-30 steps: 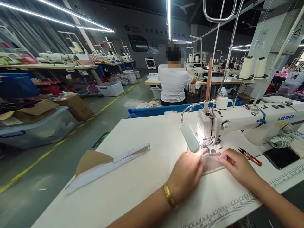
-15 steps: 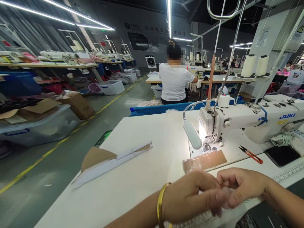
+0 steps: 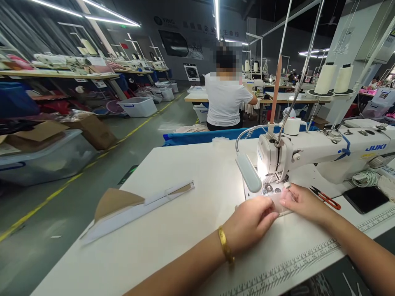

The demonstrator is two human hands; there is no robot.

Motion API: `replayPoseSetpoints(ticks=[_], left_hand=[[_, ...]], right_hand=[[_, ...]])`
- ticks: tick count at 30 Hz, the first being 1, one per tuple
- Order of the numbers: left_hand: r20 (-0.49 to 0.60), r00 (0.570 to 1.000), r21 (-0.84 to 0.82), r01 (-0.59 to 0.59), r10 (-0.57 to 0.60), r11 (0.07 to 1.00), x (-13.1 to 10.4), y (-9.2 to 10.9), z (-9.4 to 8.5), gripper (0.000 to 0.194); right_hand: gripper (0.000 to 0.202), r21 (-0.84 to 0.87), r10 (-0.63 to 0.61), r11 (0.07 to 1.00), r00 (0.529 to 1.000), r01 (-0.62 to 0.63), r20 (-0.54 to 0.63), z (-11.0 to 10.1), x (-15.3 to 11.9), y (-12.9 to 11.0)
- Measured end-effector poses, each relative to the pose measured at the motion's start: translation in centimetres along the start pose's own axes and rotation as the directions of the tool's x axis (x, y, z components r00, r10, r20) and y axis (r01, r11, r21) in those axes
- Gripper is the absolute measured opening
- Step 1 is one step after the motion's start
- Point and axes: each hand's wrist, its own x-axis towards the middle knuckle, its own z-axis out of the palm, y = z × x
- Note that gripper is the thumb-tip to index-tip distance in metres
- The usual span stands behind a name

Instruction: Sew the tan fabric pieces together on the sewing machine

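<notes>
Between the fingers (image 3: 290, 204), sheer pale fabric (image 3: 278, 202)

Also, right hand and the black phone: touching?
Apart. The head view shows clear space between the right hand and the black phone, with the red-handled snips lying in it.

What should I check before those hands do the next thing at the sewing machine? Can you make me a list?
1. Right hand has the sheer fabric between its fingers: ok.
2. Left hand is at the fabric too: ok; how firmly it grips, cannot tell.
3. Light by the sewing machine needle area is shining: ok.
4. Needle up or down: cannot tell, too small to see.
5. Red-handled snips clear of the right hand: cannot tell; they lie very close beside it.
6. Folded white-and-brown piece is away from the hands: ok, on the table's left side.
</notes>
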Motion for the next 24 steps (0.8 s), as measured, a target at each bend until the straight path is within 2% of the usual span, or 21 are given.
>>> replayPoseSetpoints(ticks=[3, 6, 10, 16, 22, 24], left_hand=[[0.142, 0.983, 0.047, 0.107, -0.113, 0.993, -0.2, -0.3, -0.2, 0.011], [0.204, 0.959, 0.08, 0.185, -0.197, 0.98, -0.4, -0.3, -1.1, 0.019], [0.195, 0.955, 0.016, 0.225, -0.224, 0.974, -0.4, 0.2, -1.6, 0.013], [0.223, 0.946, -0.096, 0.261, -0.235, 0.96, 0.0, -0.3, -1.0, 0.014], [0.232, 0.927, -0.205, 0.344, -0.296, 0.916, 0.4, -0.6, -1.2, 0.038], [0.238, 0.92, -0.285, 0.372, -0.311, 0.883, 0.5, -0.7, -1.3, 0.046]], right_hand=[[0.01, -0.034, 0.006, 0.999, 0.999, -0.004, 0.041, -0.1, -0.9, 0.2], [0.006, -0.069, 0.016, 0.998, 0.998, -0.012, 0.064, -0.4, -1.4, 0.6], [0.005, -0.085, 0.011, 0.996, 0.999, -0.008, 0.041, 0.0, -1.7, 0.5], [0.007, -0.093, -0.053, 0.994, 0.999, 0.053, 0.008, 0.6, -2.2, 0.2], [0.009, -0.124, -0.079, 0.99, 0.996, 0.074, -0.033, 0.9, -2.7, -0.8], [0.01, -0.049, -0.125, 0.991, 0.992, 0.123, -0.028, 1.3, -3.2, -1.5]])
